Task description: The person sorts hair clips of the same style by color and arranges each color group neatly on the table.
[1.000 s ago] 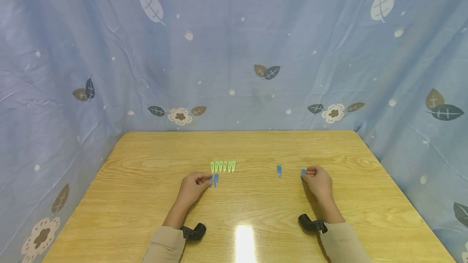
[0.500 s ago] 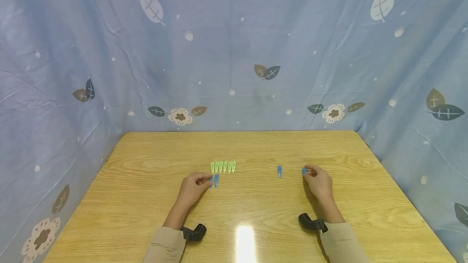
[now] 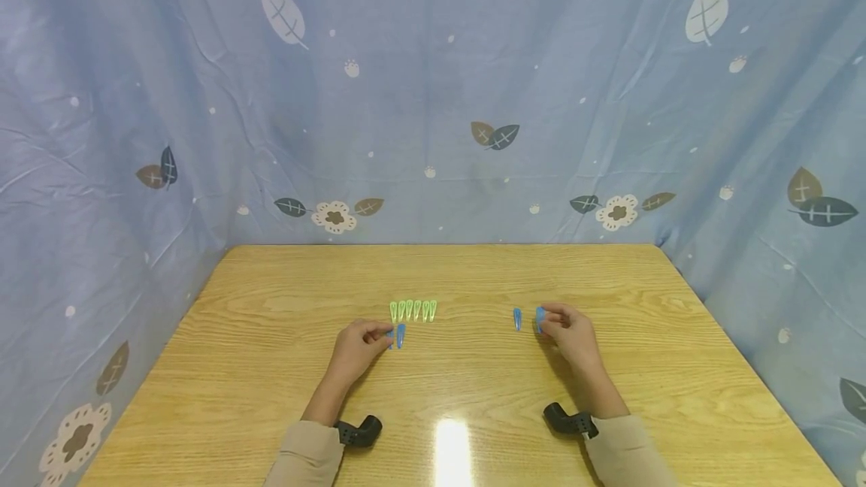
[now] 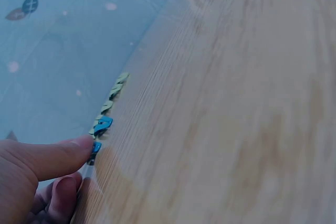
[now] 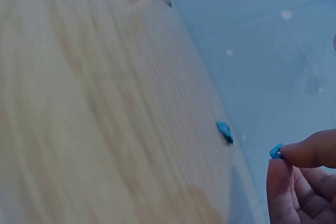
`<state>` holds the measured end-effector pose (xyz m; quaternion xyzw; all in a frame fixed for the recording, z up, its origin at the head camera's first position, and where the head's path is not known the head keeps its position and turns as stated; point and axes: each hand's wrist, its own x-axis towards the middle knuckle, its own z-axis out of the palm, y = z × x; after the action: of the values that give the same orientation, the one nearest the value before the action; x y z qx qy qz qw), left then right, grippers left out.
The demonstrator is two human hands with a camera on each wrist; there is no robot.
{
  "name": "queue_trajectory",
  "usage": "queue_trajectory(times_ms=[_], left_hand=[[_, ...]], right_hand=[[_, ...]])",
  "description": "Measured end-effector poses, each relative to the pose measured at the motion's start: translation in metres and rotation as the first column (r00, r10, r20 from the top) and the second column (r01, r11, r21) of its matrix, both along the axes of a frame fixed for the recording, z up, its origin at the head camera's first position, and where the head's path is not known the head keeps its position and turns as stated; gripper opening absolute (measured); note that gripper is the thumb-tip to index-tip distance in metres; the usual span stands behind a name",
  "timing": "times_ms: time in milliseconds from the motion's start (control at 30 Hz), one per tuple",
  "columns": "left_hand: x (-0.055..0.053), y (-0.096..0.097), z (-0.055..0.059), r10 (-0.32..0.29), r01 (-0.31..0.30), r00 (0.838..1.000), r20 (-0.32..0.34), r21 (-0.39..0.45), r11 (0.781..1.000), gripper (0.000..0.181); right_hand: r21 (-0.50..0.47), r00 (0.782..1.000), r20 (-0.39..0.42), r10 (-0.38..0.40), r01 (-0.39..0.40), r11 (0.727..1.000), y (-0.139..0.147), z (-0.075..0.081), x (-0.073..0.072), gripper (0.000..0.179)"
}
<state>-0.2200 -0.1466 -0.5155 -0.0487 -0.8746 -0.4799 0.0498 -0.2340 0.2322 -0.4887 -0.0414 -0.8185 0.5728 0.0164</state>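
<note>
My left hand pinches a blue snap hair clip at the tabletop, with thumb and fingertips at its edge. Just right of it lies a second blue hair clip. Behind these, several pale green hair clips form a side-by-side row. On the right, another blue hair clip is pinched between the thumb and fingertips of my right hand; the wrist view shows only its end poking out. A lone blue hair clip lies a little left of that hand.
Everything lies on a wooden table with a bright light reflection near its front. A blue patterned curtain hangs along the back and both sides. Black camera mounts sit on both wrists.
My right hand has lifted its blue hair clip and moved left, closer to the lone blue clip. The left hand has stayed in place.
</note>
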Motion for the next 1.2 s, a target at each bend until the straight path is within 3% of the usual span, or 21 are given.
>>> queue_trajectory(times_ms=[567,800,1033,1200], left_hand=[[-0.002,0.001,-0.003,-0.004,0.004,1.0,0.006,-0.012,1.0,0.02],[-0.002,-0.002,0.0,0.008,-0.008,1.0,0.011,-0.003,1.0,0.02],[-0.002,-0.001,-0.001,0.008,-0.008,1.0,0.005,-0.007,1.0,0.02],[-0.001,0.0,0.0,0.007,-0.007,1.0,0.003,-0.005,1.0,0.02]], right_hand=[[-0.078,0.991,-0.056,0.122,-0.126,0.989,-0.049,0.012,0.012,0.03],[-0.097,0.976,-0.09,0.197,-0.205,0.974,-0.079,0.004,0.008,0.029],[-0.134,0.961,-0.076,0.267,-0.276,0.952,-0.112,-0.005,0.007,0.029],[-0.174,0.949,-0.079,0.305,-0.314,0.933,-0.136,0.007,0.014,0.029]])
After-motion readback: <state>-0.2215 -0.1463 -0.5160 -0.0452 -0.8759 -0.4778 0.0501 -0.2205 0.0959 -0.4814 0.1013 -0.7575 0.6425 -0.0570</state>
